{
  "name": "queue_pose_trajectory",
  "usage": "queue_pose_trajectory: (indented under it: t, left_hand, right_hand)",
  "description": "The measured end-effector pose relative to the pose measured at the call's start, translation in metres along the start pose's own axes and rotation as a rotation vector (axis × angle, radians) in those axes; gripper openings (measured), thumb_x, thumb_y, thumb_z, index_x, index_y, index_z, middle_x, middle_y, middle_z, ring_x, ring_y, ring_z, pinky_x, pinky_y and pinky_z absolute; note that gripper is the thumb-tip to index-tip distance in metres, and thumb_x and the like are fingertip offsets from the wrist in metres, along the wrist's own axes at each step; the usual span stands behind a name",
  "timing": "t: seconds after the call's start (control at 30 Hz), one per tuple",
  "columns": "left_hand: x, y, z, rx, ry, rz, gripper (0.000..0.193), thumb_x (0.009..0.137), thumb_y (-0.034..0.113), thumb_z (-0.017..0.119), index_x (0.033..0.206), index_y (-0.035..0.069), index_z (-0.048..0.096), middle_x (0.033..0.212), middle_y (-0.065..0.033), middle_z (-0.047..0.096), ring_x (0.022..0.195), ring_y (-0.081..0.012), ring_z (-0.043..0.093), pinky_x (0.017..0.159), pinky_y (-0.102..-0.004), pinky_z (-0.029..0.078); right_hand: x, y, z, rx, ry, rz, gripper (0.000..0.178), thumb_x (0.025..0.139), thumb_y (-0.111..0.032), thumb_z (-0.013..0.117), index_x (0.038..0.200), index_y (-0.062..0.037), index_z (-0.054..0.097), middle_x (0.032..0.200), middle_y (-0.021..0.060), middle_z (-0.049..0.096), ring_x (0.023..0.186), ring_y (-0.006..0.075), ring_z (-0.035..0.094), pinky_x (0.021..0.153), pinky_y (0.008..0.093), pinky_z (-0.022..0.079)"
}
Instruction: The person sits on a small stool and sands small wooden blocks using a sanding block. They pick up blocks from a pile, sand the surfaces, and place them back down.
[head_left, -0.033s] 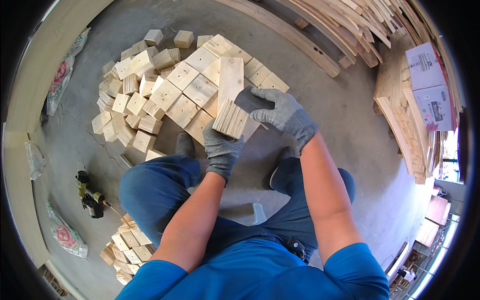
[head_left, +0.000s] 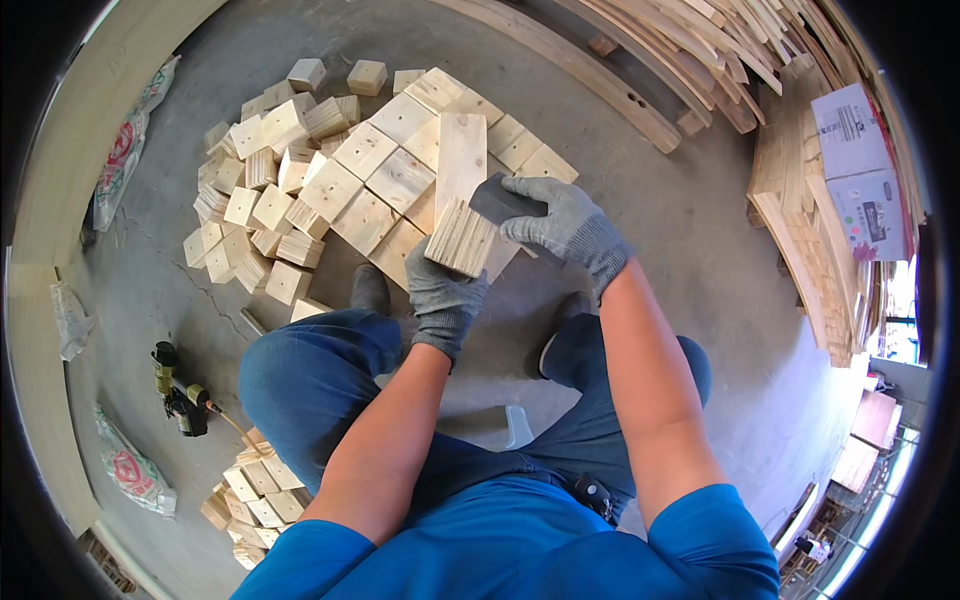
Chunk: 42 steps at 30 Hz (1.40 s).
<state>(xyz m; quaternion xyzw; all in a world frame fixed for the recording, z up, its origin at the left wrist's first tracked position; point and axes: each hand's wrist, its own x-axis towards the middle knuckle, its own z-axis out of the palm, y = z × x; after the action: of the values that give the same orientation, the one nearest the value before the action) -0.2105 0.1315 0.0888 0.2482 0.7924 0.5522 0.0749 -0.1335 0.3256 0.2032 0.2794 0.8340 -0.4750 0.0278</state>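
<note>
My left hand (head_left: 445, 305), in a grey knit glove, is closed around a wooden block (head_left: 461, 238) with a striped, layered-looking face turned up. In my right hand (head_left: 572, 225), also gloved, a dark grey sheet that looks like sandpaper (head_left: 492, 200) is pinched between thumb and fingers. The sheet's edge meets the block's right upper side; whether it presses there I cannot tell. Just beyond the block, a longer pale board (head_left: 462, 160) lies over a flat array of square wooden blocks (head_left: 367, 150).
Loose wooden blocks (head_left: 272, 207) are heaped left of the array. A nail gun (head_left: 180, 400) with a hose lies by my left knee, near more blocks (head_left: 255, 490). Long timber (head_left: 570, 65) lies far right, and cardboard boxes (head_left: 858, 175) sit on stacked wood.
</note>
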Motion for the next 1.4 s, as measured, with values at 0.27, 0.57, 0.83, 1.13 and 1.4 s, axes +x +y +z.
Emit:
queue_pose_trajectory:
  t: [0.27, 0.57, 0.83, 1.13, 1.4]
  left_hand:
    - [-0.001, -0.004, 0.004, -0.011, -0.038, -0.051, 0.028, 0.074, 0.013, 0.083, 0.098, 0.002, 0.076, 0.089, -0.0146, 0.078, 0.086, -0.0338, 0.078, 0.081, -0.0403, 0.06]
    - [-0.013, -0.008, -0.023, 0.224, -0.07, 0.056, 0.111, 0.07, 0.031, 0.099, 0.158, 0.002, 0.037, 0.152, -0.0215, 0.054, 0.139, -0.0348, 0.056, 0.119, -0.0442, 0.044]
    - [0.026, 0.057, -0.025, 0.683, -0.271, -0.071, 0.126, 0.068, 0.043, 0.102, 0.162, -0.004, 0.033, 0.155, -0.0312, 0.05, 0.143, -0.0458, 0.052, 0.118, -0.0519, 0.047]
    - [0.036, 0.086, -0.045, 0.63, -0.479, -0.123, 0.105, 0.071, 0.034, 0.096, 0.154, -0.007, 0.046, 0.143, -0.0297, 0.064, 0.132, -0.0415, 0.065, 0.112, -0.0452, 0.053]
    - [-0.041, 0.089, -0.099, 0.619, -0.486, 0.113, 0.1, 0.068, 0.031, 0.097, 0.152, 0.002, 0.05, 0.141, -0.026, 0.065, 0.13, -0.0441, 0.064, 0.113, -0.0503, 0.052]
  right_hand:
    - [0.026, 0.05, -0.012, -0.021, -0.015, 0.141, 0.069, 0.086, -0.034, 0.085, 0.145, -0.0024, 0.068, 0.14, 0.02, 0.073, 0.124, 0.031, 0.072, 0.108, 0.0369, 0.054]
    - [-0.014, 0.062, -0.023, -0.006, 0.136, 0.024, 0.07, 0.088, -0.035, 0.086, 0.147, -0.0029, 0.066, 0.142, 0.0205, 0.072, 0.128, 0.0327, 0.07, 0.111, 0.0382, 0.052]
    - [-0.064, 0.058, -0.028, -0.01, 0.239, -0.081, 0.072, 0.085, -0.034, 0.089, 0.146, -0.0033, 0.066, 0.144, 0.022, 0.069, 0.131, 0.0376, 0.067, 0.113, 0.0403, 0.051]
    - [-0.107, 0.06, -0.008, -0.01, 0.354, -0.143, 0.072, 0.084, -0.034, 0.089, 0.146, -0.0068, 0.067, 0.142, 0.0225, 0.068, 0.13, 0.0401, 0.065, 0.114, 0.0437, 0.051]
    - [-0.154, 0.031, 0.028, -0.029, 0.365, -0.27, 0.069, 0.085, -0.034, 0.089, 0.144, -0.0062, 0.068, 0.144, 0.0216, 0.067, 0.133, 0.0402, 0.063, 0.116, 0.0458, 0.049]
